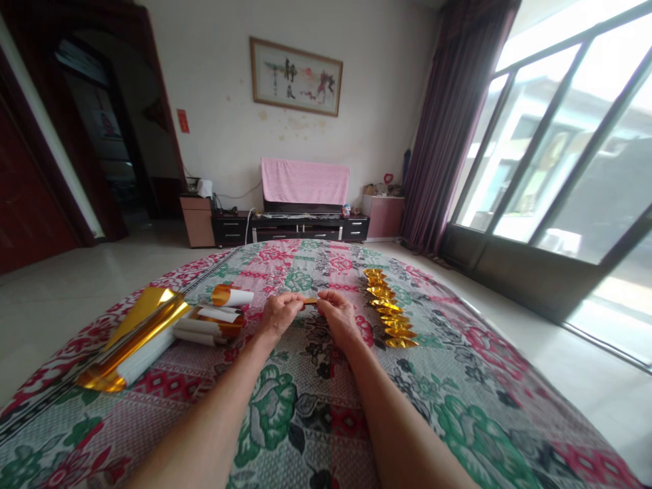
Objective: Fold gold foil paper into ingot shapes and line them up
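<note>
My left hand (280, 314) and my right hand (336, 314) are side by side over the flowered cloth (316, 407), fingers pinched together. Between them they hold a small piece of gold foil paper (310, 300), mostly hidden by the fingers. A row of several folded gold foil pieces (388, 309) lies just right of my right hand. Left of my left hand lie curled gold-and-white foil sheets (219, 319) and a stack of flat gold foil sheets (133, 339).
The cloth covers a wide surface that fills the lower view. Beyond it are a tiled floor, a low dark TV cabinet (305, 227) with a pink towel over it, a framed picture, a dark doorway at left and tall windows with a purple curtain at right.
</note>
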The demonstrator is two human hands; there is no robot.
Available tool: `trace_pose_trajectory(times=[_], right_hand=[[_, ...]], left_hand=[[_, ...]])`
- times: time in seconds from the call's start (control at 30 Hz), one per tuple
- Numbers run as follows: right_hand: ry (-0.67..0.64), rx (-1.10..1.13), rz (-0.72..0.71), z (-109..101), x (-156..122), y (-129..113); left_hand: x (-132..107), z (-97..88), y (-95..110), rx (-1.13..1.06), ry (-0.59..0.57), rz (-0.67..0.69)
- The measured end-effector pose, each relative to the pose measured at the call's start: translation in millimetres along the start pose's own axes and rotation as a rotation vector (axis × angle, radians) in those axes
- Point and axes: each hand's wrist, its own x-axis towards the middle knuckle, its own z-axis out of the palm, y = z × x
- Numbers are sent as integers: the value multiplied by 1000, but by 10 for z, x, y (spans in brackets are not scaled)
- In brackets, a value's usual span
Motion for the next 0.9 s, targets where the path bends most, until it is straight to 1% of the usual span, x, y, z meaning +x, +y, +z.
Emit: trace_pose_trajectory(times=[0.1,0.2,0.3,0.47,0.53,0.67,0.8,0.9], right_hand=[[2,-53,-24,3,7,11],[18,-67,-39,9,24,40],[39,-34,-33,11,48,85],[64,-4,-49,6,86,148],[66,-11,-49,7,89,153],[57,-21,-55,15,70,126],[11,0,-68,19,37,80],[-31,-40,-94,11,12,43]], left_hand=[[-5,-3,19,53,30,1],[-11,-1,35,58,43,4],[-24,9,64,53,30,1],[-55,20,129,57,-8,52],[-66,19,147,51,-25,24],[-74,23,164,-12,-63,-75],[-62,35,162,-163,-112,-106],[-48,36,151,-182,-140,-135]])
